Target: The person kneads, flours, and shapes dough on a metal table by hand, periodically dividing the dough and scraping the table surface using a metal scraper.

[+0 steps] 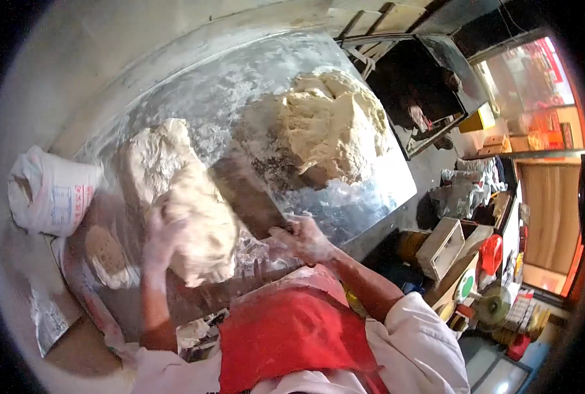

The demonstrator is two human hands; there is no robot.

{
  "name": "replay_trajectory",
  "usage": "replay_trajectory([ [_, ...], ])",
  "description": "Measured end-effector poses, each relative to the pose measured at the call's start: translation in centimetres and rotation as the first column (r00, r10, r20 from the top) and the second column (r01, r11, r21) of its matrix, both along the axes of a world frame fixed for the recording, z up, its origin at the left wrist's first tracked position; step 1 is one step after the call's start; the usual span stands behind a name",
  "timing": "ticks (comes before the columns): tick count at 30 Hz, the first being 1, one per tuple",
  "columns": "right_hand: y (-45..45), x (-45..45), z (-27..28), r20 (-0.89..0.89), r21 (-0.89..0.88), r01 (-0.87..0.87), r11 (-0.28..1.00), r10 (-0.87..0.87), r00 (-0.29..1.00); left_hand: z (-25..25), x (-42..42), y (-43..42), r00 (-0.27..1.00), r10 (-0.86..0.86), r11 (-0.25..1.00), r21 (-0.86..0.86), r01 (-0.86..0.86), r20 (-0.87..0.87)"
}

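Observation:
A long piece of dough (203, 230) lies on the floured metal table (240, 72), left of centre. My left hand (164, 236), blurred by motion, is on the dough's left side; whether its fingers are spread or closed is unclear. My right hand (302, 238) is wrapped round the near end of a wide dark blade (246, 197), which slants along the dough's right side. A larger mound of dough (335, 125) rests farther back on the right, apart from both hands. A small flattish piece (107, 256) lies at the left.
A white sack (52, 190) with red and blue print stands at the table's left edge, by the wall. Beyond the table's right edge are a dark open cabinet (404, 85), a pale wooden box (440, 248), a red item (491, 254) and a fan (493, 305).

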State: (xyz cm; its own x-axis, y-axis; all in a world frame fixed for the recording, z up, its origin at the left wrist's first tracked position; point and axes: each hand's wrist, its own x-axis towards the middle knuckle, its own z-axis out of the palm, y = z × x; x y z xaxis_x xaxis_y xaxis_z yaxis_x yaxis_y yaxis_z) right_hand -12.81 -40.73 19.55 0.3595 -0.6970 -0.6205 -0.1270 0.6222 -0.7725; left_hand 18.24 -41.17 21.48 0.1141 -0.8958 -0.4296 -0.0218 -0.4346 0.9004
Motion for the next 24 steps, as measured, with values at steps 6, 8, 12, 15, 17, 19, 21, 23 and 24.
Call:
replay_trajectory([
  [6,0.8,-2.7,-2.9,-0.2,-0.216,-0.183,0.959,0.14,0.97,-9.4,8.9,3.0,0.425,-0.122,0.991,0.091,0.094,0.897],
  [8,3.0,-6.2,-4.5,-0.252,-0.256,-0.084,0.963,0.017,0.967,-9.1,7.0,3.2,0.31,-0.017,0.992,-0.023,0.124,0.951],
  [12,3.5,-13.0,-3.3,-0.265,-0.365,0.163,0.917,-0.27,0.926,-4.0,-5.5,-0.3,0.76,-0.062,0.991,-0.052,0.125,0.646],
  [15,0.2,-17.4,0.5,-0.62,-0.482,-0.042,0.875,-0.307,0.722,-7.3,-13.8,-3.3,0.984,-0.171,0.985,0.039,0.169,0.05],
  [17,-2.4,-20.8,1.1,-0.715,-0.544,-0.239,0.804,-0.296,0.634,-8.7,-19.6,-5.6,0.955,-0.206,0.978,-0.002,0.211,-0.214],
  [19,-4.5,-23.2,1.0,-0.8,-0.506,-0.375,0.777,-0.26,0.541,-10.2,-25.2,-8.0,0.934,-0.257,0.966,-0.051,0.252,-0.25],
  [21,-5.6,-25.3,-0.1,-0.827,-0.493,-0.48,0.725,-0.22,0.517,-13.9,-30.1,-9.2,0.945,-0.3,0.954,-0.061,0.294,-0.131],
  [23,-6.7,-26.4,-0.8,-0.882,-0.348,-0.569,0.745,-0.055,0.468,-15.7,-34.0,-9.6,0.954,-0.294,0.939,-0.201,0.279,-0.051],
  [24,-7.3,-26.6,-0.8,-0.883,-0.34,-0.577,0.742,-0.042,0.467,-15.2,-35.4,-9.7,0.957,-0.284,0.944,-0.193,0.269,-0.055],
])
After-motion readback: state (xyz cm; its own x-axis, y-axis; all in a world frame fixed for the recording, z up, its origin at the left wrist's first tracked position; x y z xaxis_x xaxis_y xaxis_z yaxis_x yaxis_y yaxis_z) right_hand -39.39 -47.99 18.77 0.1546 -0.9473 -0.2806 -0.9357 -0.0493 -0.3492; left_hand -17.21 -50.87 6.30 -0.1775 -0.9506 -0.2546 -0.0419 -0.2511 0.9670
